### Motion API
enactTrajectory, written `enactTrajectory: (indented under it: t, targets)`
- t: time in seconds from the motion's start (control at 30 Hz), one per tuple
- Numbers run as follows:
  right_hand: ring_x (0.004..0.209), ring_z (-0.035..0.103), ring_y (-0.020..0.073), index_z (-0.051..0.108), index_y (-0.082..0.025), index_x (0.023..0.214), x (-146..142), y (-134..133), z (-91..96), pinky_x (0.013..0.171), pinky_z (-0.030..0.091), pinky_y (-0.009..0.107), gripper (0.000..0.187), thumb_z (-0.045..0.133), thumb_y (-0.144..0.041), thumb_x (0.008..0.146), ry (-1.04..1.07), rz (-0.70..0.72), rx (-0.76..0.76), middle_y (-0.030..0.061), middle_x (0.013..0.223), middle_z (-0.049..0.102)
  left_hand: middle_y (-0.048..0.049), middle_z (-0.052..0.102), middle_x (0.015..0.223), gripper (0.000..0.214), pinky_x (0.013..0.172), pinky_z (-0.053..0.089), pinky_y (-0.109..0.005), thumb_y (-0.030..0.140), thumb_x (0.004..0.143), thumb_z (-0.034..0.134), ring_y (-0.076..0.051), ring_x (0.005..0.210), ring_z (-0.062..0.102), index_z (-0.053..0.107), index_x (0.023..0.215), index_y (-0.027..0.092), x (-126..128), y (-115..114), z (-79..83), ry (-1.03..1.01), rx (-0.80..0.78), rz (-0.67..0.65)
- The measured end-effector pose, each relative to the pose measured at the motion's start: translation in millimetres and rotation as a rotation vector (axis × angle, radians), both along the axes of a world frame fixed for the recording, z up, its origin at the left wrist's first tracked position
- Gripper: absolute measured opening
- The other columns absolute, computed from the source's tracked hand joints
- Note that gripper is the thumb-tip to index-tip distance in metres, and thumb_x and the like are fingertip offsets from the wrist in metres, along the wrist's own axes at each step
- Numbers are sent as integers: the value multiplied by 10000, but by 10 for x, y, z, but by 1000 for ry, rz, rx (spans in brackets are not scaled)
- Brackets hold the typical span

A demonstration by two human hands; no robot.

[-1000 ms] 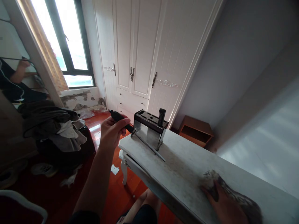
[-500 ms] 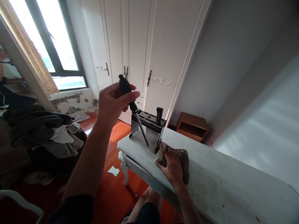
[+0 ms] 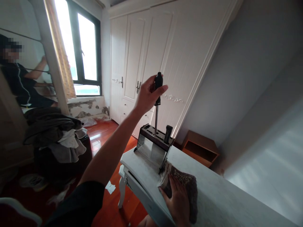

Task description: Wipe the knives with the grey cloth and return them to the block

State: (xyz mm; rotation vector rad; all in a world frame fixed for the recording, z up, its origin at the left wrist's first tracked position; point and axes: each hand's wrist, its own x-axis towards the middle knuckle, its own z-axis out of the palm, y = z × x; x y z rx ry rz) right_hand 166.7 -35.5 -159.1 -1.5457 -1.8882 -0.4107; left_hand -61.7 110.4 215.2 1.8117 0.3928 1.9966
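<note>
My left hand point(image 3: 151, 93) is closed around the black handle of a sharpening steel point(image 3: 156, 118). The steel hangs almost upright, its lower end at the top of a knife block point(image 3: 155, 134); I cannot tell how far it has entered a slot. This block has a dark slotted top and clear-looking sides. Another black handle point(image 3: 168, 134) sticks up from its right end. My right hand point(image 3: 176, 197) lies over a folded brown patterned towel point(image 3: 189, 186) beside the block, fingers stretched across the cloth. Both block and towel rest on a white table point(image 3: 220, 198).
A white wardrobe point(image 3: 151, 47) stands behind the table. To the right of it sits a low brown cabinet point(image 3: 201, 146). Piled clothes point(image 3: 54, 126) are at left, below a mirror showing a person. A scrap of white paper point(image 3: 110, 187) lies on the red floor.
My left hand has brought the steel rightward from in front of the block to above it and turned it more upright. My right hand stays on the towel. The view has shifted.
</note>
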Motion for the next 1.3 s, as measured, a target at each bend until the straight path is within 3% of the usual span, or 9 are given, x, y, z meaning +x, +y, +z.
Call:
enactTrajectory:
  t: [0.17, 0.43, 0.83, 1.07, 1.3]
  targets:
    - [1103, 628, 351, 554, -165, 1326, 19, 5, -36, 949, 476, 488, 688, 554, -664, 851, -2, 18, 30, 163, 1232, 667, 23, 497, 686, 234, 533, 389, -221, 293, 784, 731, -93, 612, 504, 633, 965, 181, 56, 33, 73, 3, 14, 8]
    - [1009, 667, 368, 545, -202, 1353, 67, 105, -141, 864, 516, 487, 696, 603, -647, 823, -31, 59, 167, 143, 1167, 700, 23, 492, 686, 259, 521, 358, -231, 303, 803, 715, -91, 595, 470, 629, 1014, 181, 82, 4, -46, -28, 12, 29]
    - [1124, 622, 328, 550, -175, 1337, -24, -22, 33, 982, 456, 464, 672, 579, -638, 852, -21, -22, -7, 142, 1255, 661, 10, 535, 700, 316, 538, 363, -233, 361, 803, 722, -107, 614, 473, 651, 1066, 202, 244, 19, -170, 26, 49, 87]
    - [1136, 607, 325, 547, -147, 1337, -35, -43, 66, 989, 434, 454, 676, 564, -631, 866, -26, -25, -28, 159, 1255, 658, 17, 536, 686, 348, 519, 337, -228, 396, 817, 713, -103, 591, 477, 645, 1105, 212, 312, 102, -187, 51, 81, 139]
    - [1113, 612, 307, 542, -142, 1332, -32, -46, 88, 979, 427, 442, 665, 541, -632, 882, -48, -4, 16, 155, 1241, 663, 9, 579, 734, 330, 532, 376, -235, 425, 873, 630, -112, 615, 511, 619, 1129, 217, 345, 283, -314, 118, 145, 270]
